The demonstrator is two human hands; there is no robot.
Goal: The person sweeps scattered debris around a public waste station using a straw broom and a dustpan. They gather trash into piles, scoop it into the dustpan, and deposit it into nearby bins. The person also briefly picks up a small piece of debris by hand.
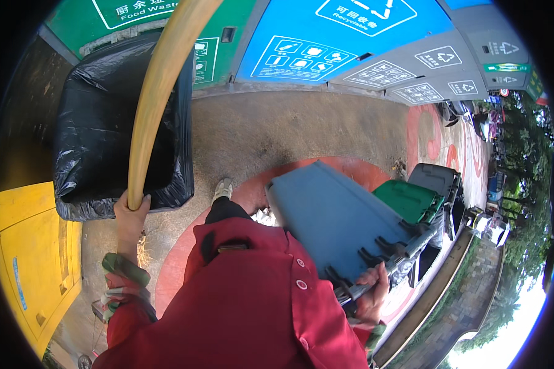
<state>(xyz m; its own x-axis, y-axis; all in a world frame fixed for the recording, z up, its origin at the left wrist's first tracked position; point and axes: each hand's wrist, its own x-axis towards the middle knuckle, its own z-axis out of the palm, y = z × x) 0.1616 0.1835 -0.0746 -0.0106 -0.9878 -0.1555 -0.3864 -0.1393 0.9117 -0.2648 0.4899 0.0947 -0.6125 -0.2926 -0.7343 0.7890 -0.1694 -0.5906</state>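
Note:
My left hand (133, 213) is closed around a yellowish wooden pole (154, 97), which rises past the camera. Below that wrist, straw-like fibres (143, 251) show near the ground; my arm hides whether they join the pole. On my right side, the fingers of my right hand (373, 288) wrap the rear handle bar of a wheeled bin with a blue-grey lid (325, 207). The lid is down, and its black hinges lie beside my fingers. Just beyond my left hand stands an open bin lined with a black plastic bag (97, 124); its inside is dark.
Green (231, 41), blue (300, 41) and grey sorting cabinets (374, 76) line the front. A yellow cabinet (32, 258) stands left. Right of the blue-grey lid are a green-lidded bin (408, 200), a grey-lidded bin (431, 177) and a low curb wall (429, 295).

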